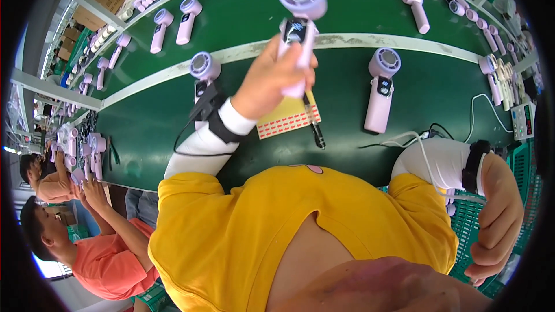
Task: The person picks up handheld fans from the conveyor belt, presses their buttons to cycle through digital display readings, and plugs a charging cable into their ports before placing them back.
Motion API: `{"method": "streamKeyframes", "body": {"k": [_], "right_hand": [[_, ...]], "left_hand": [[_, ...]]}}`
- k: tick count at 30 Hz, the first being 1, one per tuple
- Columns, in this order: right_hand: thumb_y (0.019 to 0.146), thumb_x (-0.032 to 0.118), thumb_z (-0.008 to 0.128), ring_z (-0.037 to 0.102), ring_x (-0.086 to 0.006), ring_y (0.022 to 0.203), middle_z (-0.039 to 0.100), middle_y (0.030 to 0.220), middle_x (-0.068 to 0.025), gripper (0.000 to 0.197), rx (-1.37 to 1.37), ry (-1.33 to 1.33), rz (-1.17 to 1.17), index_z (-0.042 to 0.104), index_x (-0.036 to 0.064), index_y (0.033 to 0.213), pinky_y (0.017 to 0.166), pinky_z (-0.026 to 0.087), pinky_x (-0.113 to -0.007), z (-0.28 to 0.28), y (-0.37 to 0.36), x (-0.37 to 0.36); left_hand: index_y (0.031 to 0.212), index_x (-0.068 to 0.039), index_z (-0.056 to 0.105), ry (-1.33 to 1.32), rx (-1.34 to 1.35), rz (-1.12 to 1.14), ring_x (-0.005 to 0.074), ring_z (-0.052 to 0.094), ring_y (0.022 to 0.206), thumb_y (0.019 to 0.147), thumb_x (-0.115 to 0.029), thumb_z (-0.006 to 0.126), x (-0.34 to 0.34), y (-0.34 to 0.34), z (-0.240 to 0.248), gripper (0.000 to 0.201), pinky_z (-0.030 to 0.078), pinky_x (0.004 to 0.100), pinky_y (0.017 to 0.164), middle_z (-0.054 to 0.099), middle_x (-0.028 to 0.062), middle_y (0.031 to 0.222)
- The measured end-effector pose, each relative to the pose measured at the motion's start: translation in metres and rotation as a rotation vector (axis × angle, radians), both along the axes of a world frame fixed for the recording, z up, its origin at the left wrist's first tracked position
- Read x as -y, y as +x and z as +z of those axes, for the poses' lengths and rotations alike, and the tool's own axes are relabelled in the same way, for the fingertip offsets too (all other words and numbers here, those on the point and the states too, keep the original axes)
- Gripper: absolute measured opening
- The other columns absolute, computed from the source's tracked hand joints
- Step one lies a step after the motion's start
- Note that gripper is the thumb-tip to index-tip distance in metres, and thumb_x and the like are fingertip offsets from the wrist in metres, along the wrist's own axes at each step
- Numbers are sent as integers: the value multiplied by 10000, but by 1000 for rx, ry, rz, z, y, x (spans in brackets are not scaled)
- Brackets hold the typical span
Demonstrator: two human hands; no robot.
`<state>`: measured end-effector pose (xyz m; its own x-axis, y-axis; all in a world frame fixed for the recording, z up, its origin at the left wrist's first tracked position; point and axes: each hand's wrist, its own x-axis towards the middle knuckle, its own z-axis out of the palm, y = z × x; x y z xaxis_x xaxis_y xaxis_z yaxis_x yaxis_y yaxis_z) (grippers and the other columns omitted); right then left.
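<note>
While the left hand is raised over the green worktop, its grip is closed around the handle of a lilac handheld fan, fingers wrapped round the lower half and the thumb lying along the side. The fan stands nearly upright in that grip, its round head above the knuckles and a small dark panel just over the thumb. Directly below the grip lies a yellow sheet of small red stickers, and a dark pen-like tool rests along that sheet's right edge, touching it. Just to the left of the grip, behind the wrist, a second lilac fan stands on the worktop, partly hidden by the dark wrist strap over the white sleeve. To the right of the grip, well apart from it, a third fan lies flat with its head pointing away.

The right hand hangs low at the right edge, off the worktop and above a green plastic crate; its fingers are curled into a loose fist, and no object shows inside it. A white cable runs across the forearm just beside it.

Farther beyond the left grip, more lilac fans lie scattered across the belt. Far to its lower left, other people's hands handle fans.
</note>
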<state>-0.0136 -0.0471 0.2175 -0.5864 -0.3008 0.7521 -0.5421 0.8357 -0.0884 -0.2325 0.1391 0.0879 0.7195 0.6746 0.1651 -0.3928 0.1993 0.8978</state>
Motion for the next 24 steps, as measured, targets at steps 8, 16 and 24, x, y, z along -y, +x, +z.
{"method": "streamKeyframes", "body": {"k": [8, 16, 24], "right_hand": [[916, 228, 423, 428, -61, 698, 509, 768, -14, 286, -499, -755, -784, 535, -25, 986, 633, 349, -200, -18, -29, -50], [794, 631, 408, 447, -94, 869, 489, 972, -75, 725, -383, -890, -1030, 427, -26, 1100, 776, 370, -231, -33, -97, -76], [771, 605, 489, 487, -139, 916, 503, 985, -105, 766, -433, -970, -1185, 360, -50, 1146, 818, 383, -263, -24, -109, -66]], "left_hand": [[1088, 12, 343, 471, 58, 24, 70, 500, 669, 813, -166, 569, 67, -32, 4, 397, 430, 225, 551, 518, 71, 867], [1047, 10, 355, 443, 77, -7, 50, 477, 663, 803, -194, 592, 73, -42, 14, 396, 416, 210, 540, 511, 63, 862], [1031, 3, 381, 478, 1, 16, 90, 479, 638, 774, -321, 631, 66, -41, 11, 483, 412, 239, 534, 505, 74, 823]]}}
